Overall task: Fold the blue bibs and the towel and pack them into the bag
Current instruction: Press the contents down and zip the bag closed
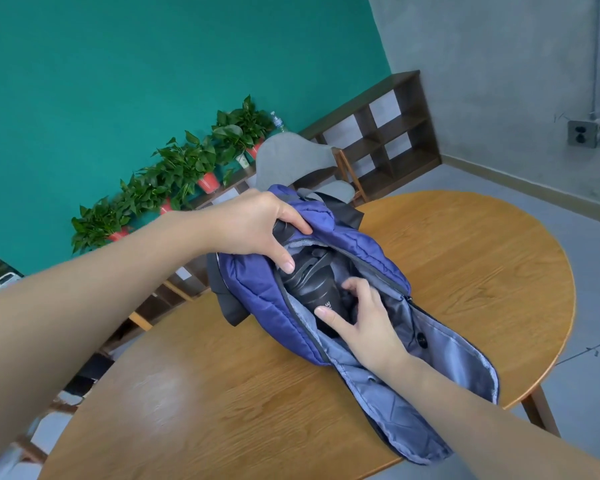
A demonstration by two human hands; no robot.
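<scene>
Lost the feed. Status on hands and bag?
Left hand grips bag rim. Right hand inside, on black bottle. No bibs or towel visible.

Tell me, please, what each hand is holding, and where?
Left hand grips the bag at its opening's edge; right hand holds the black bottle's body inside it.

A blue quilted bag [257,289] is seen lying unzipped on the round wooden worktop [447,265], its grey lining [440,344] laid open toward the near edge. The far rim of the opening is held in the grip of the left hand [257,226], while the right hand [368,320] is placed inside the bag with fingers curled on a black bottle [309,285]. Behind the worktop, a grey chair [291,161], potted plants [187,168] and a dark shelf unit [388,133] are ranged along teal and grey walls.
</scene>
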